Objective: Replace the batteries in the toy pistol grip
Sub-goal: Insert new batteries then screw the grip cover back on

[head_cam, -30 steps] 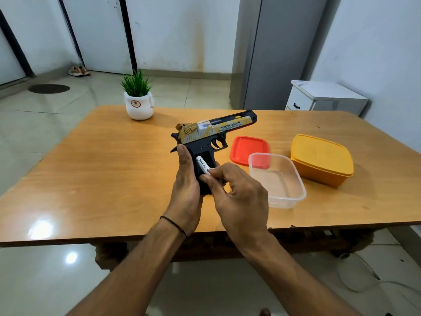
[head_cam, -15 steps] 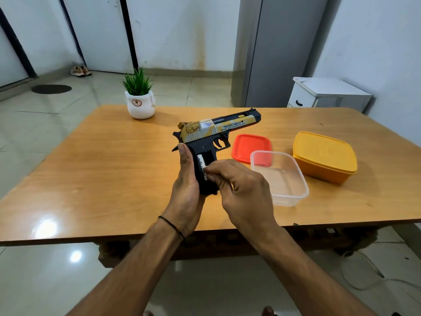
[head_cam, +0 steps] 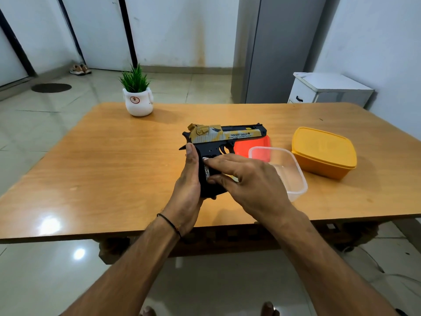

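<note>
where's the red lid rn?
Head view, right of centre on the table: the red lid lies flat just behind the clear container, partly hidden by it and by the muzzle of the toy pistol, with the yellow box further right.

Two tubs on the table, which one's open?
The clear tub, right beside the right hand: no lid on it, with a red lid lying behind it. The yellow tub farther right has its lid on.

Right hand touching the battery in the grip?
Touching. Head view: right hand pinches the battery between index finger and thumb, inside the toy pistol grip.
</note>
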